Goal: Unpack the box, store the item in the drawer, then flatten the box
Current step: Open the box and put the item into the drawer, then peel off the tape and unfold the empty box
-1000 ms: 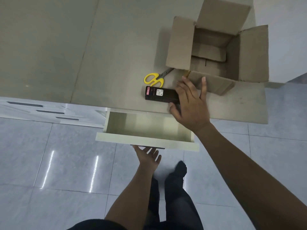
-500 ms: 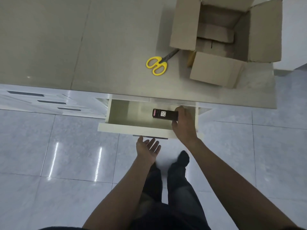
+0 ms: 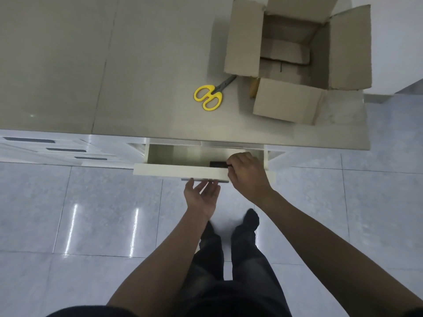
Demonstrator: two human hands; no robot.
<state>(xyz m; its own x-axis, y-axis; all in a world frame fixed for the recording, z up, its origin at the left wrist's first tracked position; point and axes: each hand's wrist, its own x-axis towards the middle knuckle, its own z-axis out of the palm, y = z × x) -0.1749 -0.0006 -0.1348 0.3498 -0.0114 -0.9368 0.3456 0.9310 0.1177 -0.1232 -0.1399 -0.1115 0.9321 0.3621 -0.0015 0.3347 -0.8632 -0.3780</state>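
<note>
Right hand: the right hand (image 3: 248, 173) was down over the front right corner of the open cream drawer (image 3: 178, 171), fingers curled tight around one end of the small black rectangular item (image 3: 217, 164).
Item: inside the drawer, low at its right side, mostly hidden behind the drawer front; whether it rested on the drawer floor, I could not tell.
Left hand: the left hand (image 3: 201, 196) sat palm up just under the drawer front, fingers spread and loose, tips at the grey handle strip (image 3: 204, 179), holding nothing.
Drawer: pulled out from under the edge of the grey counter (image 3: 114, 65), its inside pale and bare on the left.
Box: the brown cardboard box (image 3: 297, 53) stood on the counter's far right part, all four flaps (image 3: 287, 100) thrown open, only loose cardboard showing at the bottom.
Scissors: yellow-handled scissors (image 3: 209, 97) lay on the counter just left of the box, blades pointing under its left flap.
Floor: glossy pale grey tiles (image 3: 91, 213), with the person's dark-trousered legs and dark socks below the drawer.
</note>
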